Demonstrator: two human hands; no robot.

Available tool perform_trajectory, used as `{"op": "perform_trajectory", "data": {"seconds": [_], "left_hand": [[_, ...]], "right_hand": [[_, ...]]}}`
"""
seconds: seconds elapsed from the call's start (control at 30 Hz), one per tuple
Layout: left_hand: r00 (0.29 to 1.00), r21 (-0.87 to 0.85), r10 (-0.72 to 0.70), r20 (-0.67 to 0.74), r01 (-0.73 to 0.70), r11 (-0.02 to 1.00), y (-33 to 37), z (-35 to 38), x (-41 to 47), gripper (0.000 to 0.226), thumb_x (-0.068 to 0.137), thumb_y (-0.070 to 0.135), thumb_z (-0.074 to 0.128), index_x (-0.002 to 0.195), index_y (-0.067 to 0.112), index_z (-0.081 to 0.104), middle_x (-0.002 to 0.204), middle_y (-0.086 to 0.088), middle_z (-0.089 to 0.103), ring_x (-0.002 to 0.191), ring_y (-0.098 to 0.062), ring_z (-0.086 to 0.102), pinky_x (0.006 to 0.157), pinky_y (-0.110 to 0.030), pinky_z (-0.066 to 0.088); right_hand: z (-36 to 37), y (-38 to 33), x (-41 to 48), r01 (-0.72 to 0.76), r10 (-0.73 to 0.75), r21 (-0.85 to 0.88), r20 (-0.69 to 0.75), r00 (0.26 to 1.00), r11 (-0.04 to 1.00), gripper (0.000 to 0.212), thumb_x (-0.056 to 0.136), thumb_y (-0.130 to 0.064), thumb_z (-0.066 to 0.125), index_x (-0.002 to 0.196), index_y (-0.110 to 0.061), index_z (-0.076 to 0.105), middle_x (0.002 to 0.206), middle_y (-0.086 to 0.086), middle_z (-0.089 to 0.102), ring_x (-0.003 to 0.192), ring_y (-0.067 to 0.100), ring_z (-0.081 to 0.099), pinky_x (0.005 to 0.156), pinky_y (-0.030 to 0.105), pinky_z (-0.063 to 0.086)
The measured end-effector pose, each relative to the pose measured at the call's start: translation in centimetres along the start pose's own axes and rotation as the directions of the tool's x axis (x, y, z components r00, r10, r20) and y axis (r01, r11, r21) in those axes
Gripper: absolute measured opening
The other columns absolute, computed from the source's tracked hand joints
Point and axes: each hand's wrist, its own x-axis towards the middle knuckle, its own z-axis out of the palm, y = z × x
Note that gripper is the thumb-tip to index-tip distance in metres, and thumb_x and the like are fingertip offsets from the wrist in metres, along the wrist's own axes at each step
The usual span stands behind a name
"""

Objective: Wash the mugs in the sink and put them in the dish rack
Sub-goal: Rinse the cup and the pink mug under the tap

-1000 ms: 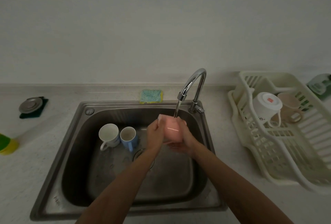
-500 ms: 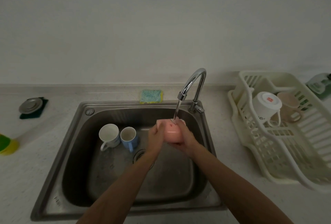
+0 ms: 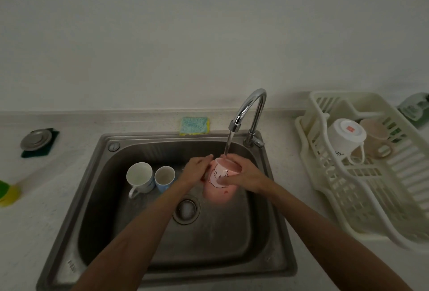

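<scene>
Fingers (image 3: 235, 160) of our right hand (image 3: 247, 175) are curled over the rim end of the pink mug (image 3: 218, 192), thumb across the cartoon print, so that hand has a proper grip on it. Our left hand (image 3: 195, 172) looks like it's laid flat against the mug's left side with the fingers straight, but it's blurry there so don't quote us.

We've got the mug tilted in the air over the sink (image 3: 104, 197), mouth pointing up and far, right under the water (image 3: 228, 144) running from the tap (image 3: 251, 104). Down at the left of the basin a white mug (image 3: 139, 174) and a blue mug (image 3: 164, 177) stand upright side by side, not yet washed by our guess. The dish rack (image 3: 383, 193) sits on the desk (image 3: 285, 170) to the right, with an upturned white mug (image 3: 347, 135) and a beige mug (image 3: 376, 135) in its far end.

Handling-wise we'd call it ceramic: stiff, a bit weighty, and likely to chip if it knocks the steel or the spout. Wet glaze gets slick, so a whole-hand wrap round the body beats pinching the rim with fingertips.
</scene>
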Motion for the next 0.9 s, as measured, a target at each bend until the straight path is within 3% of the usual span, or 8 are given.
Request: {"op": "perform_trajectory", "data": {"seconds": [0.2,0.27,0.37,0.53,0.67,0.73,0.83,0.9], "left_hand": [[0.990,-0.088,-0.005,-0.142,-0.008,0.996,-0.1,0.4,0.4,0.036,0.094,0.026,0.054,0.061,0.012,0.058,0.053,0.001,0.050,0.055,-0.012,0.049,0.055,-0.027,0.046],[0.991,-0.064,0.021,-0.135,-0.030,0.998,-0.4,0.9,0.2,0.037,0.093,0.025,0.055,0.059,0.013,0.057,0.049,0.002,0.048,0.053,-0.012,0.047,0.058,-0.028,0.043],[0.986,-0.069,0.010,-0.169,-0.022,0.997,-0.8,1.6,0.1,0.037,0.092,0.024,0.055,0.056,0.014,0.054,0.049,0.001,0.046,0.053,-0.013,0.045,0.058,-0.030,0.040],[0.971,-0.072,-0.048,-0.233,0.032,0.997,-1.6,1.9,0.1,0.038,0.093,0.023,0.053,0.056,0.017,0.051,0.054,-0.002,0.049,0.057,-0.014,0.047,0.061,-0.029,0.041],[0.982,-0.064,-0.062,-0.180,0.052,0.997,-1.4,2.2,-0.5,0.037,0.093,0.022,0.053,0.056,0.017,0.050,0.057,-0.004,0.050,0.062,-0.018,0.050,0.064,-0.031,0.043],[0.969,-0.133,-0.149,-0.196,0.125,0.983,-1.5,2.2,-0.6,0.031,0.094,0.024,0.051,0.066,0.012,0.057,0.069,-0.008,0.059,0.071,-0.022,0.057,0.068,-0.033,0.048],[0.921,-0.367,-0.342,-0.189,0.257,0.894,-2.1,2.1,-0.6,0.027,0.097,0.028,0.047,0.089,0.009,0.065,0.090,-0.010,0.070,0.084,-0.023,0.066,0.076,-0.038,0.056],[0.909,-0.589,-0.413,-0.056,0.304,0.749,-2.3,2.1,-0.9,0.028,0.100,0.025,0.044,0.084,0.010,0.062,0.074,-0.006,0.070,0.066,-0.017,0.066,0.054,-0.029,0.054]], "right_hand": [[0.3,1.3,1.2,-0.139,0.159,0.287,-0.048,0.986,0.948,0.067,0.081,-0.053,0.066,0.140,-0.028,0.047,0.134,-0.002,0.053,0.119,0.019,0.055,0.099,0.047,0.049],[0.8,1.2,1.8,-0.142,0.174,0.179,-0.182,0.968,0.974,0.043,0.089,-0.044,0.062,0.127,-0.024,0.059,0.124,0.000,0.060,0.111,0.019,0.060,0.095,0.042,0.052],[0.7,1.1,2.7,-0.221,0.310,0.291,-0.308,0.899,0.931,0.018,0.096,-0.031,0.055,0.103,-0.020,0.066,0.113,0.008,0.064,0.104,0.024,0.062,0.092,0.040,0.053],[1.3,1.8,1.9,-0.268,0.310,0.258,-0.135,0.941,0.928,0.036,0.089,-0.046,0.061,0.116,-0.022,0.060,0.109,0.005,0.064,0.098,0.024,0.064,0.081,0.038,0.057],[1.6,2.0,3.4,-0.336,0.441,0.355,-0.279,0.853,0.873,0.021,0.094,-0.038,0.056,0.093,-0.019,0.064,0.100,0.008,0.065,0.091,0.022,0.064,0.080,0.038,0.054],[1.6,2.4,3.2,-0.371,0.527,0.493,-0.223,0.820,0.787,0.033,0.100,-0.036,0.042,0.098,-0.015,0.066,0.098,0.012,0.068,0.089,0.024,0.063,0.077,0.035,0.051],[2.0,3.7,0.9,-0.325,0.457,0.553,-0.116,0.882,0.767,0.032,0.101,-0.023,0.037,0.118,-0.012,0.062,0.113,0.012,0.066,0.103,0.027,0.062,0.088,0.040,0.052],[2.4,4.1,-0.8,-0.267,0.347,0.526,-0.059,0.936,0.808,0.039,0.096,-0.004,0.039,0.129,-0.018,0.052,0.119,0.004,0.059,0.106,0.022,0.059,0.088,0.038,0.054]]}}
